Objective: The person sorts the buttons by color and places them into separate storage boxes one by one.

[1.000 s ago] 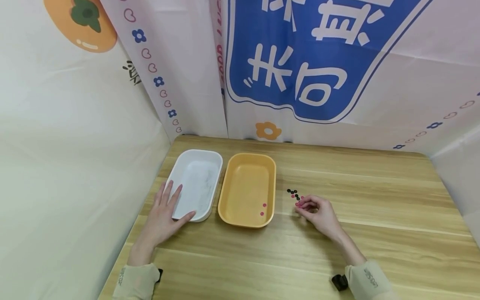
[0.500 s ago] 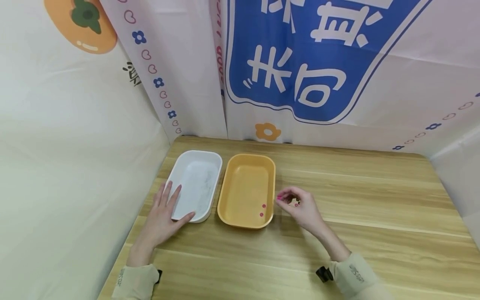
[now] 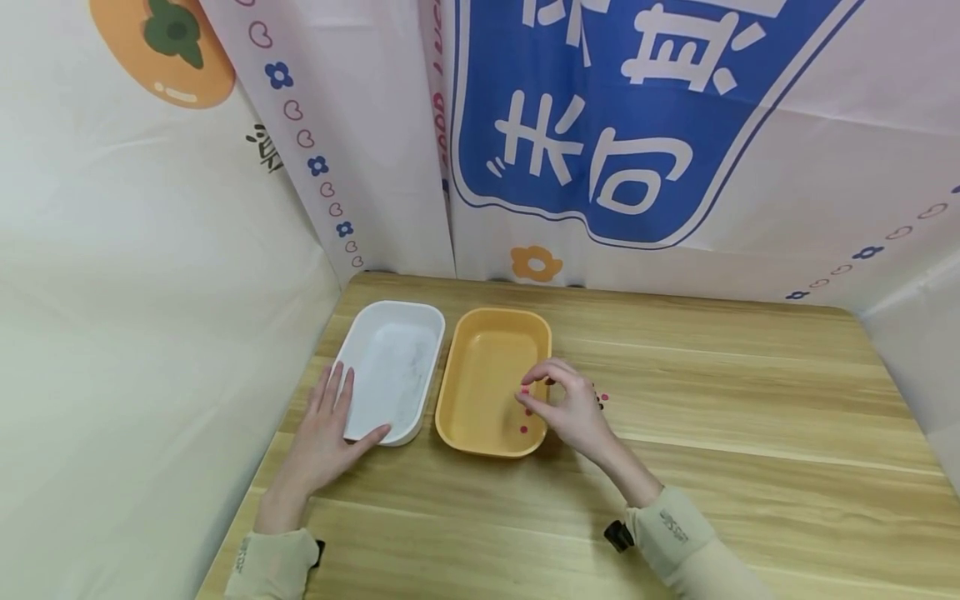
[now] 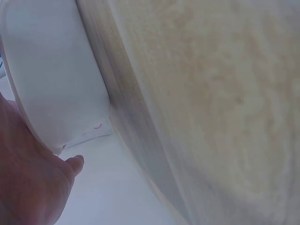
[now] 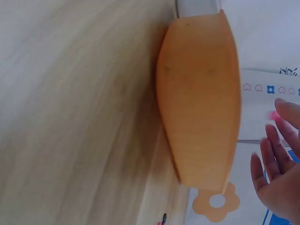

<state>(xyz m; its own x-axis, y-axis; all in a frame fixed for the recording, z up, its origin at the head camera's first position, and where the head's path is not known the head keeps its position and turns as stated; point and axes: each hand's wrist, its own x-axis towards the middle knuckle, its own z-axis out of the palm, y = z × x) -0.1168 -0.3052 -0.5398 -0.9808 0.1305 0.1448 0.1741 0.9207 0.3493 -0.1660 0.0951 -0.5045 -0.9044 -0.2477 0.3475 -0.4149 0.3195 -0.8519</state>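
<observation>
My left hand [image 3: 322,437] rests on the near left of a white tray [image 3: 390,367], its fingers spread over the rim. Over the right side of a yellow tray [image 3: 480,379] hovers my right hand [image 3: 577,417], with thumb and index fingertips parted. A small pink disc [image 3: 525,391] appears between those tips in the head view; it is a blurred pink spot [image 5: 274,115] beside them in the right wrist view, seemingly loose. More pink discs [image 3: 523,430] lie on the yellow tray's floor. Behind the right hand, a pink disc [image 3: 605,397] and black ones [image 3: 600,406] show, partly hidden.
Both trays stand side by side on a wood-grain table [image 3: 712,392], near its left edge. A printed cloth [image 3: 495,233] hangs behind the table, and pale cloth walls flank it. Black wrist cameras [image 3: 618,536] sit at the sleeves.
From the small pile of discs, my right hand has moved left with a pink disc to above the yellow tray, where its fingertips have parted. The left hand has stayed on the white tray.
</observation>
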